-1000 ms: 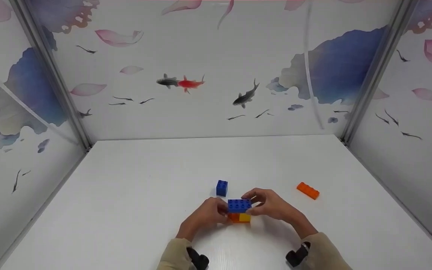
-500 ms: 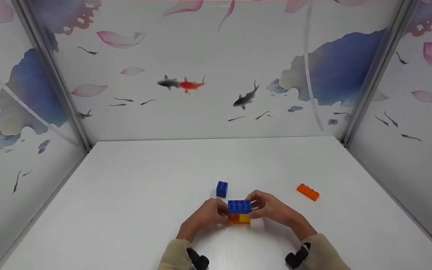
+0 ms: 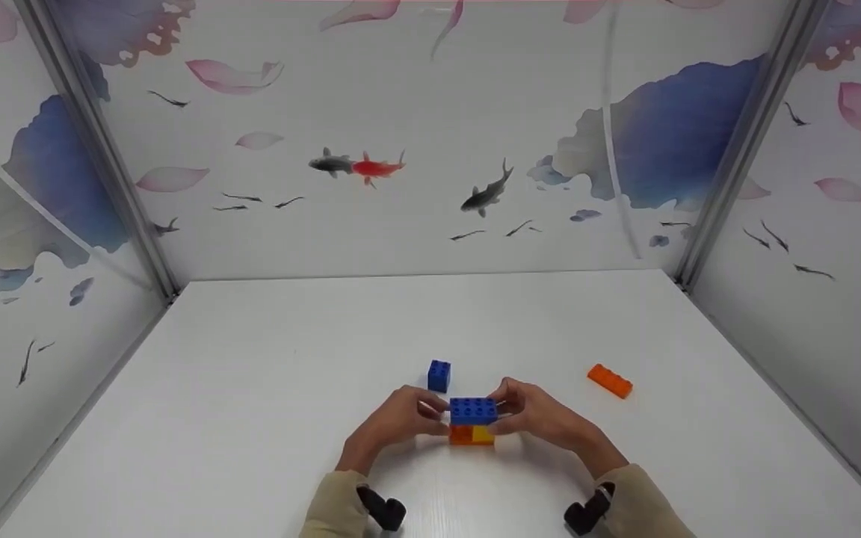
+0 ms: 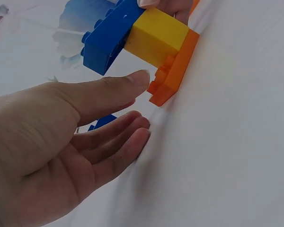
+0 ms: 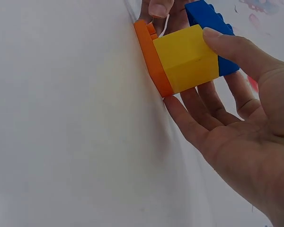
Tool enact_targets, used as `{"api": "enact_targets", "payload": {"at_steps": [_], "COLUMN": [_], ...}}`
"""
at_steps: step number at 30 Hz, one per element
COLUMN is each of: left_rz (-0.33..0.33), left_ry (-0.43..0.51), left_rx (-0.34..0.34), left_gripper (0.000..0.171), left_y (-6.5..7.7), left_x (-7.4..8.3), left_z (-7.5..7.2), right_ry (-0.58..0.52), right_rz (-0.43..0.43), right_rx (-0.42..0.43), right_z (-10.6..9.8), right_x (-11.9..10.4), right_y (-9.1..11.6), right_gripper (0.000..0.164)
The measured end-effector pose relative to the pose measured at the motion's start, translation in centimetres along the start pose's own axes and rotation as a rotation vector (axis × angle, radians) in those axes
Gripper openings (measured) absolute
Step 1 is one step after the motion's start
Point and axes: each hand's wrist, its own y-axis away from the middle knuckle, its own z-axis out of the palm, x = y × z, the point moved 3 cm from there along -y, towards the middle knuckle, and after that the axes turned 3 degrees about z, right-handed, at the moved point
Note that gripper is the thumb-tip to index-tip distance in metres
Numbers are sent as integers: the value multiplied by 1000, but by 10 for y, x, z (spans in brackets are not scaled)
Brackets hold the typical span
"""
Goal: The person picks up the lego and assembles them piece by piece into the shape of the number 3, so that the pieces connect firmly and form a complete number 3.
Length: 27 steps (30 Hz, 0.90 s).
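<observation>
A small stack of toy building bricks stands before me. Its blue brick (image 3: 473,410) lies on top of a yellow brick (image 5: 187,56), which sits at one end of a flat orange brick (image 4: 177,71). Under the blue brick's other end there is a gap. My right hand (image 3: 539,413) grips the stack from the right; in the right wrist view its thumb presses where yellow meets blue, with the fingers on the other side. Beside the stack's left end, my left hand (image 4: 61,146) holds nothing, its thumb and fingers apart.
A smaller blue brick (image 3: 439,376) stands just behind the stack. Farther right lies another flat orange brick (image 3: 610,381). White walls with painted fish and petals enclose the white table (image 3: 288,359) at the back and sides.
My left hand has let go of the stack's left end and drawn slightly left, its fingers now parted. The right hand keeps its grip and the stack stays in place.
</observation>
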Motion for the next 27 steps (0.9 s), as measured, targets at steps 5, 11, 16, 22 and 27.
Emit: {"api": "enact_targets", "payload": {"at_steps": [5,11,16,22,27], "left_rz": [28,-18,-59,-39,-6], "left_ry": [35,59,72,103,163], "left_rx": [95,197,266,221,189], "left_gripper": [32,34,45,63,67], "left_y": [-3,-15,-24,-33,-40], "left_x": [-4,-8,-13,-18,-22], "left_z": [-9,-18,-26,-32,-32], "right_ry": [1,3,-18,-17,-7], "right_rz": [14,32,38,44,47], "right_rx": [12,24,-3,3,14], "right_z": [-2,-2,1,2,1], "right_x": [-4,-6,-4,-3,-2], "right_y": [2,3,3,2,3], "right_gripper": [33,33,32,31,31]}}
